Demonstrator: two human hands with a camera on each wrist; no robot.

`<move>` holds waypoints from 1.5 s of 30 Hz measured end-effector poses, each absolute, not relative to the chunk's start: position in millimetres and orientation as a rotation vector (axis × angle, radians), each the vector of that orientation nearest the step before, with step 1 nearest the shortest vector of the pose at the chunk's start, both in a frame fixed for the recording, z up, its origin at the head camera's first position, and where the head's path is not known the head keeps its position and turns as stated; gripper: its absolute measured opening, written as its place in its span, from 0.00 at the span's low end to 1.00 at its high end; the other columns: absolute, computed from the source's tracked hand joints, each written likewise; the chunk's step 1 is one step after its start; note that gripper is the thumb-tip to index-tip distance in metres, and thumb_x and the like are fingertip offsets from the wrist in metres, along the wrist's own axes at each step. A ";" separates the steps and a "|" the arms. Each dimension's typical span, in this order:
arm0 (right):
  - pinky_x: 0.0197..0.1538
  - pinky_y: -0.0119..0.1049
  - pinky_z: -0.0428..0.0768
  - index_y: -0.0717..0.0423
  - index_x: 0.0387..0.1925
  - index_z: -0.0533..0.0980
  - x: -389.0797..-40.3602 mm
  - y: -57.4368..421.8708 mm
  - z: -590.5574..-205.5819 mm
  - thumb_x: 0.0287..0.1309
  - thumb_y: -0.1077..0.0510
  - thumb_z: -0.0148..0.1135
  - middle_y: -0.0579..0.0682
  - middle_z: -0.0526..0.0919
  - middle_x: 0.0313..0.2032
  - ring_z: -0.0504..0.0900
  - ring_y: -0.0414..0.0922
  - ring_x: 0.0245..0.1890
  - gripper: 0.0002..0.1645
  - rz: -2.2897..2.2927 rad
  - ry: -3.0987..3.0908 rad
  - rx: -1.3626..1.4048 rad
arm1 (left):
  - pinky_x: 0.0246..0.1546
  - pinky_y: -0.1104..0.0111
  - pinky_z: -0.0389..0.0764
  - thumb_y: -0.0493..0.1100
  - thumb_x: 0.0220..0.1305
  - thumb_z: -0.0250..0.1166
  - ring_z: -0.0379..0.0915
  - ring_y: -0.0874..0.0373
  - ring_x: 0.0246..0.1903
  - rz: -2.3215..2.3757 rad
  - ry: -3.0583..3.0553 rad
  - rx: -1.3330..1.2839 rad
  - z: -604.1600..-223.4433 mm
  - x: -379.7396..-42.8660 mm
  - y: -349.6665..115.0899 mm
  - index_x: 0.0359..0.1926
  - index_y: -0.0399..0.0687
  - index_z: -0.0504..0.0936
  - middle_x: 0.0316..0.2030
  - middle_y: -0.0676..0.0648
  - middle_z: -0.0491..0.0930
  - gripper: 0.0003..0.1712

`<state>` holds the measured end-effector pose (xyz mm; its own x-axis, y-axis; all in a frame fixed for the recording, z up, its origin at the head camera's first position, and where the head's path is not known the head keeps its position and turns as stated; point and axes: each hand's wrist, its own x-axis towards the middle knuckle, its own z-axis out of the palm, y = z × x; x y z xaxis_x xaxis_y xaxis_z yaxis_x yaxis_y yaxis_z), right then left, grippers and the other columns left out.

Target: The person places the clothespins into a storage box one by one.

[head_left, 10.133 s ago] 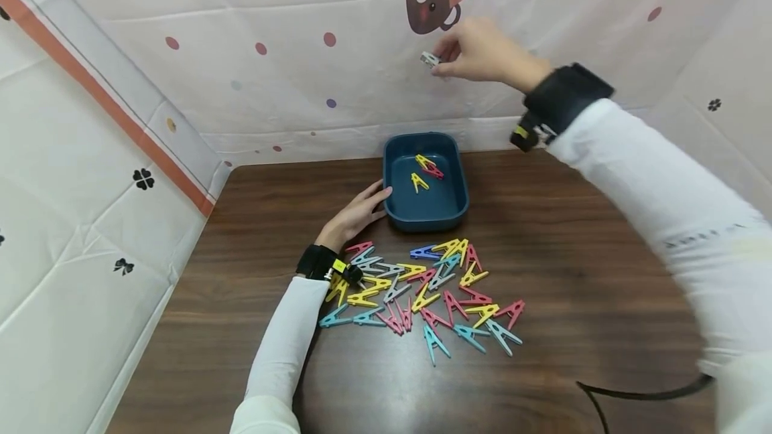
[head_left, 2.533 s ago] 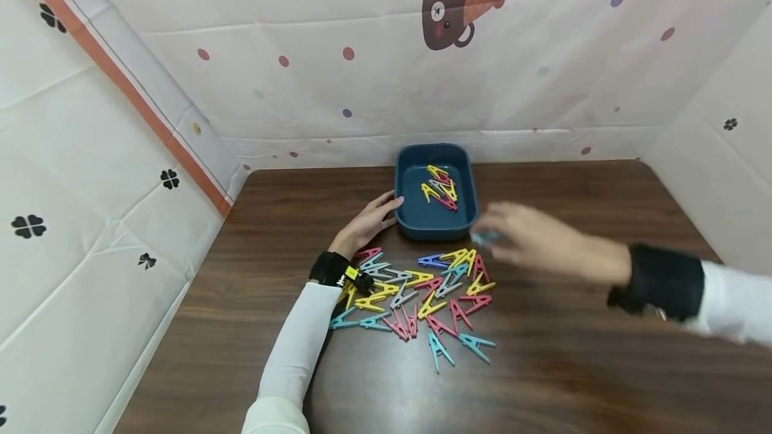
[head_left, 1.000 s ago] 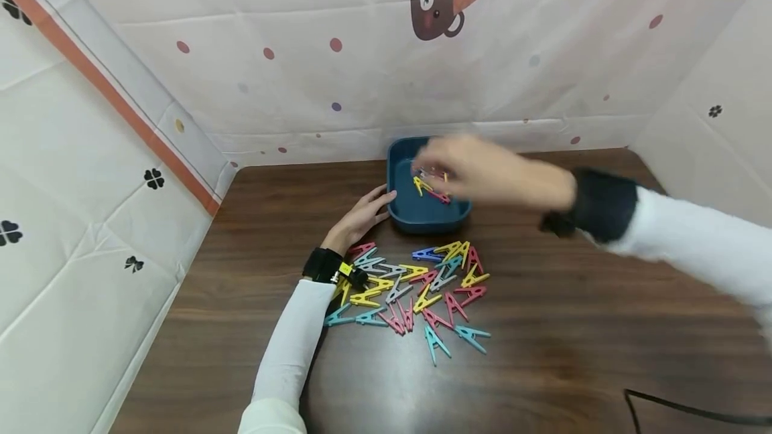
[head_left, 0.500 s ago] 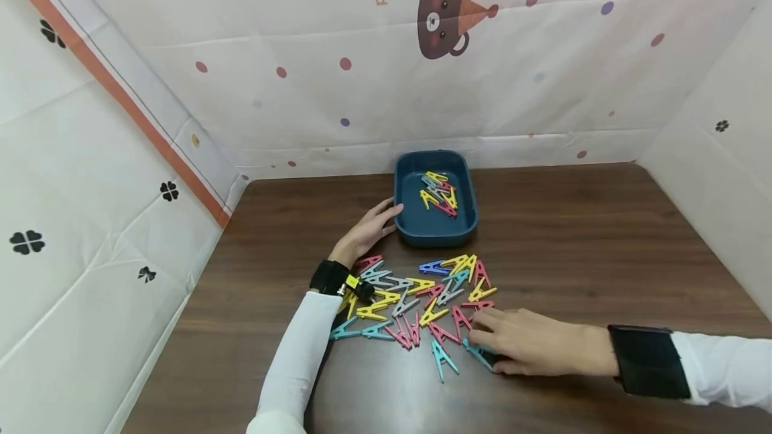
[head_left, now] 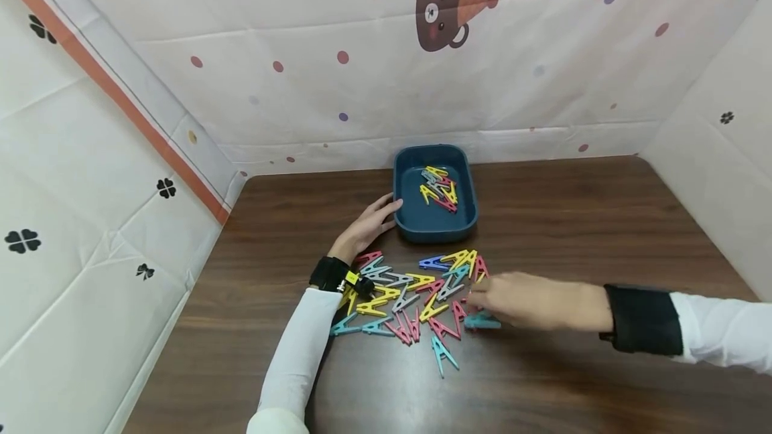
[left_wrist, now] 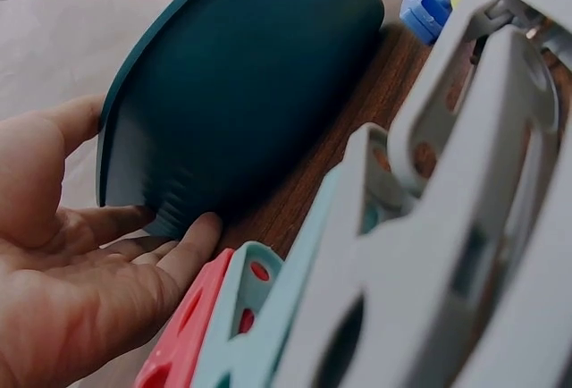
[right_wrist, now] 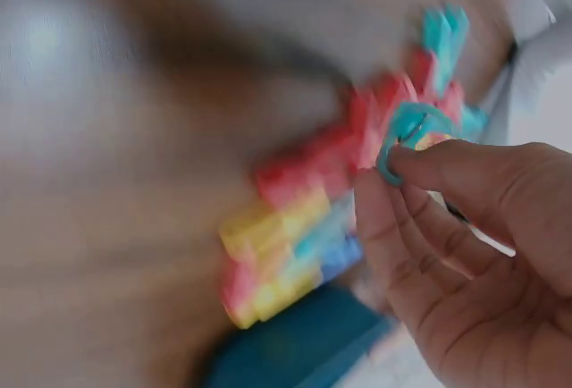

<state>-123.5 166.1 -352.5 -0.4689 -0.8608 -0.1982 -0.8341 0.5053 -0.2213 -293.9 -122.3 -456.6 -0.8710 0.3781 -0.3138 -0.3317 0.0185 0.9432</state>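
My right hand is over the right side of a loose pile of clothespins. It pinches a teal clothespin between thumb and fingertips; the clothespin's rounded end shows in the right wrist view. At the left side of a dark blue bin, my left hand holds the wall. There the thumb goes over the rim and the other fingers lie against the outside, low down. Several yellow, pink and grey clothespins lie inside the bin. Blur softens the right wrist view.
Yellow, pink, grey, teal and blue clothespins cover the wooden table in front of the bin, some under the left wrist. A single teal clothespin lies nearest the front. Behind the table hangs a printed white sheet.
The bin has gained several clothespins over the last ten seconds. From above the bin, my right hand came down to the pile, took a teal clothespin and rose slightly. My left hand stays.
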 end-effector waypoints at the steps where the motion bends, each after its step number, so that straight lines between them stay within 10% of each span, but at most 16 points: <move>1: 0.43 0.30 0.87 0.50 0.51 0.82 -130.1 166.0 -342.8 0.58 0.64 0.74 0.46 0.87 0.43 0.83 0.36 0.40 0.19 -0.166 2.483 -1.422 | 0.78 0.54 0.61 0.56 0.76 0.60 0.50 0.53 0.80 1.904 1.810 0.048 -456.7 -294.1 -121.5 0.81 0.54 0.51 0.81 0.47 0.51 0.42; 12: 0.39 0.46 0.86 0.65 0.37 0.83 -288.3 146.9 -252.3 0.62 0.73 0.63 0.59 0.86 0.34 0.82 0.49 0.32 0.05 -0.491 2.957 -1.368 | 0.78 0.55 0.62 0.57 0.74 0.61 0.49 0.53 0.80 1.916 1.793 0.036 -459.7 -293.4 -119.0 0.82 0.55 0.51 0.81 0.48 0.50 0.44; 21: 0.52 0.52 0.84 0.70 0.41 0.84 -368.2 114.8 -306.7 0.62 0.71 0.57 0.67 0.86 0.45 0.84 0.59 0.46 0.11 -0.321 3.004 -0.743 | 0.78 0.55 0.62 0.56 0.75 0.60 0.52 0.53 0.79 1.896 1.778 0.044 -463.3 -289.0 -113.7 0.81 0.55 0.51 0.80 0.47 0.52 0.43; 31: 0.28 0.37 0.66 0.58 0.20 0.72 -379.5 111.5 -370.3 0.68 0.70 0.52 0.50 0.66 0.20 0.64 0.45 0.22 0.18 -0.232 2.834 -0.427 | 0.78 0.56 0.61 0.56 0.75 0.60 0.53 0.53 0.79 1.889 1.786 0.063 -460.6 -289.2 -112.8 0.81 0.55 0.52 0.80 0.48 0.52 0.42; 38: 0.48 0.50 0.83 0.69 0.47 0.83 -359.1 119.2 -321.5 0.66 0.67 0.60 0.67 0.84 0.47 0.83 0.58 0.44 0.12 -0.337 2.908 -0.686 | 0.78 0.55 0.62 0.56 0.75 0.61 0.53 0.53 0.79 1.896 1.806 0.067 -457.3 -295.8 -118.1 0.81 0.54 0.52 0.80 0.48 0.52 0.42; 45: 0.37 0.43 0.85 0.60 0.46 0.84 -255.3 114.9 -263.9 0.67 0.59 0.65 0.56 0.87 0.39 0.84 0.48 0.33 0.10 -0.334 3.009 -1.189 | 0.78 0.55 0.62 0.56 0.75 0.60 0.52 0.53 0.79 1.902 1.807 0.056 -457.0 -299.2 -126.4 0.81 0.54 0.51 0.80 0.47 0.51 0.42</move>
<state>-255.3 114.9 -263.9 -0.7276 -0.6628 0.1771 -0.6855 0.7126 -0.1491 -299.2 -126.4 -457.0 -0.8683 0.3858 -0.3117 -0.3312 0.0169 0.9434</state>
